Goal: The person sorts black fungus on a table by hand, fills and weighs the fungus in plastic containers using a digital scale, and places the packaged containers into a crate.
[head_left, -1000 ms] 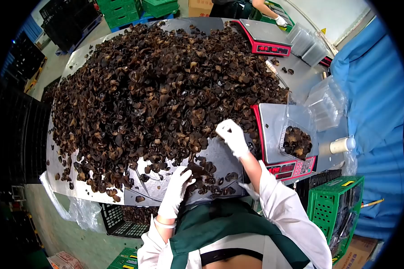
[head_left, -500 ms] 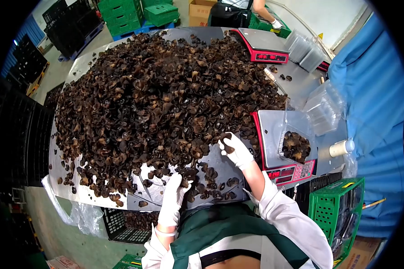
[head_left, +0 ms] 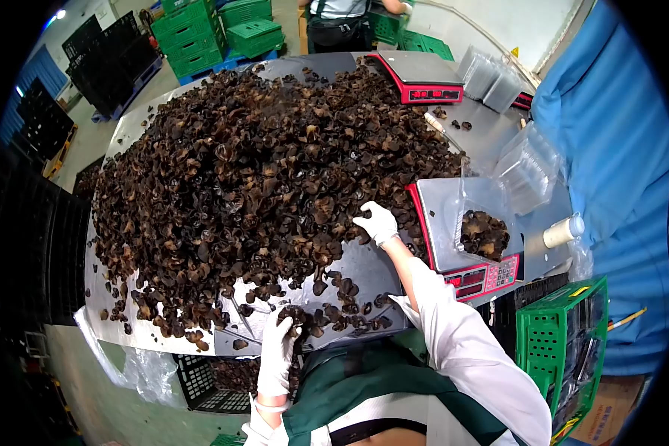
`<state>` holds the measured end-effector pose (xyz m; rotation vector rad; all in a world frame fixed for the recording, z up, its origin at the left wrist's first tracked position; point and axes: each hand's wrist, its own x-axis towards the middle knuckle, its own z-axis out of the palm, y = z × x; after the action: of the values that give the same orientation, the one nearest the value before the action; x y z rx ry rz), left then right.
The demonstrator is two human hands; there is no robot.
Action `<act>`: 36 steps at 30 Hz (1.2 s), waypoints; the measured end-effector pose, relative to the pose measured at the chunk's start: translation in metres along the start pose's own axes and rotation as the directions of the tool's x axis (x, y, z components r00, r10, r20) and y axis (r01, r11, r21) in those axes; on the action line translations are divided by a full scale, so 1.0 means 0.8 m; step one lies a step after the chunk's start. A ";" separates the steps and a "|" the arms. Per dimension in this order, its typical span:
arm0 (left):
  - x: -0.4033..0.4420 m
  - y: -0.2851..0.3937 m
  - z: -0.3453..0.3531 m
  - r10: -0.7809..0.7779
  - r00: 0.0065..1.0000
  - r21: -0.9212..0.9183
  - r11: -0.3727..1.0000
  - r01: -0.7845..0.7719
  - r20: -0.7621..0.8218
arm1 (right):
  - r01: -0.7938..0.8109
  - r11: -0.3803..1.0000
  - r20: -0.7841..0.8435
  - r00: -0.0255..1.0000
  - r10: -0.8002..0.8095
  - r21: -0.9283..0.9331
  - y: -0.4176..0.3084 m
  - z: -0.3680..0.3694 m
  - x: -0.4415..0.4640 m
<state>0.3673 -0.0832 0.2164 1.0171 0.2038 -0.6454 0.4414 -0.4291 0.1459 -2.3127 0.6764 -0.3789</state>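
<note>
A broad heap of dark brown wood ear mushrooms (head_left: pixel 238 171) covers much of the metal table (head_left: pixel 349 264). Near the front edge, my left hand (head_left: pixel 277 346), in a white glove, is closed on a small clump of wood ear mushrooms (head_left: pixel 296 316). My right hand (head_left: pixel 380 223), also gloved in white, is at the heap's right border with thumb and forefinger curved apart; dark mushroom shows between them. Beside it stands a red scale (head_left: pixel 442 215) bearing a clear plastic box (head_left: pixel 462 193) with mushrooms (head_left: pixel 485 235) inside. Loose mushrooms (head_left: pixel 346 290) lie between my hands.
A second scale (head_left: pixel 427 70) and stacked clear boxes (head_left: pixel 490 78) stand at the far right. A white-handled tool (head_left: pixel 435 123) lies by the heap. Green crates (head_left: pixel 557 342) flank me on the right; a black crate (head_left: pixel 201 383) is below the table. Another person (head_left: pixel 338 26) stands opposite.
My right hand has moved forward to the heap, and the dark piece seen in its fingers before no longer shows clearly. My left hand has drawn slightly back and left. The other person has shifted left.
</note>
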 end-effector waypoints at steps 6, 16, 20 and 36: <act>-0.010 -0.005 -0.013 -0.023 1.000 -0.079 0.997 0.023 -0.005 | -0.275 0.771 0.256 0.955 0.151 0.574 0.024 -0.011 -0.020; 0.032 -0.024 0.038 -0.087 0.971 -0.102 0.988 0.112 0.223 | -0.520 -0.405 0.570 0.822 0.002 0.752 -0.013 -0.080 -0.127; 0.038 -0.035 0.073 -0.098 0.963 0.034 0.995 0.092 0.253 | -0.495 -0.313 0.492 0.866 -0.094 0.811 -0.015 -0.104 -0.161; 0.070 -0.111 0.342 0.093 0.914 0.419 0.867 -0.269 0.395 | 0.092 0.916 -0.219 0.976 -0.004 0.390 0.123 -0.377 -0.106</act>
<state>0.3233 -0.3676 0.2706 1.3369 -0.3953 -0.7108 0.2036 -0.6047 0.2890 -1.9171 0.5815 -0.7281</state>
